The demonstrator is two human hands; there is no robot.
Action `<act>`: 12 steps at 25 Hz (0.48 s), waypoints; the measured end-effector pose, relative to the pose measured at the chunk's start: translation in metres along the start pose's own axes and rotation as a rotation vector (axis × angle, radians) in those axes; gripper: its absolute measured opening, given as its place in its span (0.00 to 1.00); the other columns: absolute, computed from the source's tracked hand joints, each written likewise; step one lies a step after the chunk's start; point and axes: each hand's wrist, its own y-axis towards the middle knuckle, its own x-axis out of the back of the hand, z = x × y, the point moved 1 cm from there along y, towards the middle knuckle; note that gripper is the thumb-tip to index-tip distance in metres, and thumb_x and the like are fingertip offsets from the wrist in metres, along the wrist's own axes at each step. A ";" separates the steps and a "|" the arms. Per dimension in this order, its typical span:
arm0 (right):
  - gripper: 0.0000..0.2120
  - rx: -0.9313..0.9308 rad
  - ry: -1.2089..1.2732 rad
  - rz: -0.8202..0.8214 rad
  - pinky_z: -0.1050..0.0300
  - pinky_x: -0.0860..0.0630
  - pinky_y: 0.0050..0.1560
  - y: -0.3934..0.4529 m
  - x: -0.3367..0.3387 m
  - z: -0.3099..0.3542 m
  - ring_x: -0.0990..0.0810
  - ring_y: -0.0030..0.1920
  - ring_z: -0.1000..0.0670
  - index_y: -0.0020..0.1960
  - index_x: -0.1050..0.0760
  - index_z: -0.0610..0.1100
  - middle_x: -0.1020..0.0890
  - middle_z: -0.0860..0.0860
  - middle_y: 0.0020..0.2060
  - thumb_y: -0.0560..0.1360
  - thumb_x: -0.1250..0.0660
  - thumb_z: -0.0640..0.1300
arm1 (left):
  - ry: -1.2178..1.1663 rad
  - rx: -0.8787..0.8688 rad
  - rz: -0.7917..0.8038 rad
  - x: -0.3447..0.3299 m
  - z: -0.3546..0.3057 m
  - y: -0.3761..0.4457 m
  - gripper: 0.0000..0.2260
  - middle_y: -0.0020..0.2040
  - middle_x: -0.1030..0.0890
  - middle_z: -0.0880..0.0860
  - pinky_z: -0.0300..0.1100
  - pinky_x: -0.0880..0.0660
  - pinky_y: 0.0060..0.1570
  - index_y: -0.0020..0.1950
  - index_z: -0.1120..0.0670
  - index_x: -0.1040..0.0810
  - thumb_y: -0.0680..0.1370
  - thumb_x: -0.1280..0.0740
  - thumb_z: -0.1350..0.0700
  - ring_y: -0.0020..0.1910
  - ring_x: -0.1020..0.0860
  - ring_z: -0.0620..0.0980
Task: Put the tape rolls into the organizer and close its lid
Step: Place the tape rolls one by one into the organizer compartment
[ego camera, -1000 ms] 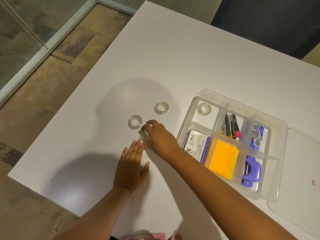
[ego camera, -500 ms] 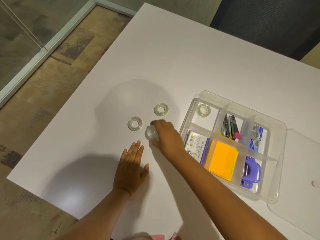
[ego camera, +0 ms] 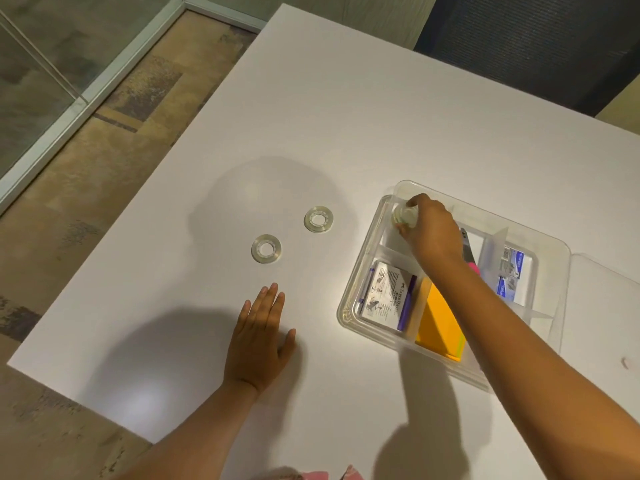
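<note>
Two clear round tape rolls [ego camera: 266,249] (flat) on smooth table [ego camera: 346,116].

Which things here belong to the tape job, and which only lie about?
For the job:
- held tape roll in right hand
- two tape rolls on table
- organizer
- lid

Lying about:
- orange sticky notes
- leaflet
- left hand, resting flat

Dim, warm indoor light from overhead. Soft shadows of a head and arms fall on the white table [ego camera: 346,109], with a faint glare patch near its front edge. Wide-angle bending curves the frame edges; the focus is slightly soft throughout.
</note>
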 end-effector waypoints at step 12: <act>0.18 -0.026 -0.080 0.071 0.46 0.23 0.48 0.010 -0.014 -0.012 0.22 0.53 0.37 0.62 0.29 0.39 0.21 0.38 0.54 0.74 0.33 0.41 | 0.004 -0.009 -0.005 0.002 0.000 0.003 0.26 0.71 0.33 0.58 0.47 0.49 0.69 0.69 0.58 0.34 0.74 0.45 0.46 0.70 0.35 0.56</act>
